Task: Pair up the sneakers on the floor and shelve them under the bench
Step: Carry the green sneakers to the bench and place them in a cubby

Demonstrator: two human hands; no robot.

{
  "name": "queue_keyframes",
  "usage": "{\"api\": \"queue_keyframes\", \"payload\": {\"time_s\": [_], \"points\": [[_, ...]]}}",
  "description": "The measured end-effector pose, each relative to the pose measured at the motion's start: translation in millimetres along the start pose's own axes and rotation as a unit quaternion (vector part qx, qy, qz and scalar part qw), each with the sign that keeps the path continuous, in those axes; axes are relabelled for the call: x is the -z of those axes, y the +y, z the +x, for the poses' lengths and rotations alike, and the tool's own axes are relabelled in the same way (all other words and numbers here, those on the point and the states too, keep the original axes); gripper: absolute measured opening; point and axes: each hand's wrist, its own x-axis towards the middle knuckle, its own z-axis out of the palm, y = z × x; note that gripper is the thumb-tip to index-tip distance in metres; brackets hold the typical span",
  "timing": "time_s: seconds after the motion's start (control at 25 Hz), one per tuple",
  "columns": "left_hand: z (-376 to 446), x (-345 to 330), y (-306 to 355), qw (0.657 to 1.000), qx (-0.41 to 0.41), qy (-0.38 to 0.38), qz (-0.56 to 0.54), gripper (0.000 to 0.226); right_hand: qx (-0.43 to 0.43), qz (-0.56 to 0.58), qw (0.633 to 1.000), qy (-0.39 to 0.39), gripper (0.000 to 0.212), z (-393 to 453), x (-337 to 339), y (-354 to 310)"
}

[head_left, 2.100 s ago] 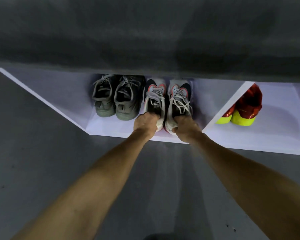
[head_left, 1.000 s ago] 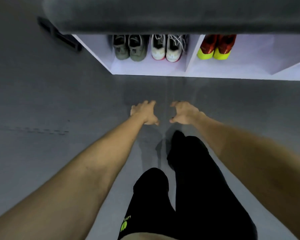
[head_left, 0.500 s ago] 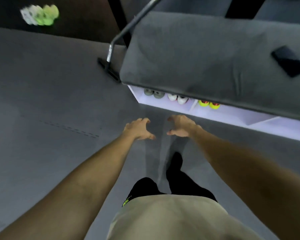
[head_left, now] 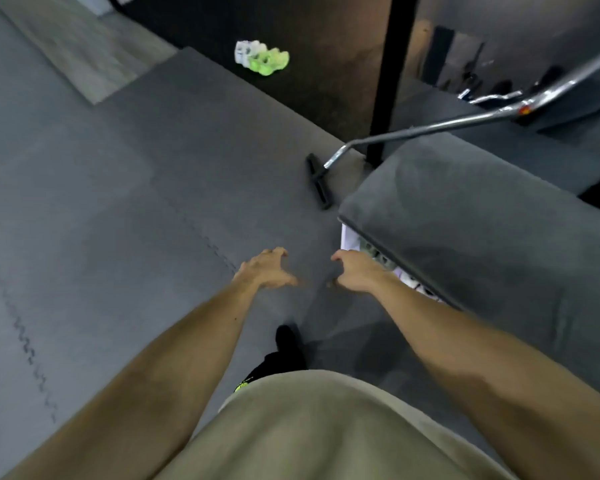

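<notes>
Both hands, left hand (head_left: 267,270) and right hand (head_left: 357,273) (fingers loosely curled), hold nothing.

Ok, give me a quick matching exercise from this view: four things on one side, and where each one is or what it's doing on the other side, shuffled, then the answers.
Things:
1. green and white sneakers
2. left hand
3. bench cushion
4. black foot of the metal bar

Places or states:
A. covers the white shelf, at the right
B. on the dark floor far ahead, blurred
C. on the floor by the bench's far corner
D. empty, fingers loosely curled, above the grey mat

Pairs: 1-B, 2-D, 3-A, 4-C
</notes>
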Motion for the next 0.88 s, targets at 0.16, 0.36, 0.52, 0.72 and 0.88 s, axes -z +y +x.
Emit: {"api": "queue_keyframes", "payload": {"time_s": [0.16,0.36,0.52,0.72,0.88], "points": [[38,42,-49,0.999,0.029,0.012,-0.044,0.092,0.021,-0.037,0.999,-0.024,0.07,63,14,-53],[97,114,-104,0.996,0.031,0.015,-0.077,0.09,0.022,-0.051,0.998,-0.02,0.07,148,38,-123],[137,175,-132,0.996,0.02,0.02,-0.088,0.089,0.019,-0.049,0.998,-0.022,0.07,208,64,-173],[191,234,-154,0.995,0.019,0.035,-0.092,0.093,0.033,-0.04,0.999,-0.009,0.069,281,97,-211],[267,299,-164,0.995,0.03,0.026,-0.095,0.093,0.022,-0.039,0.999,-0.027,0.067,371,133,-240]]}}
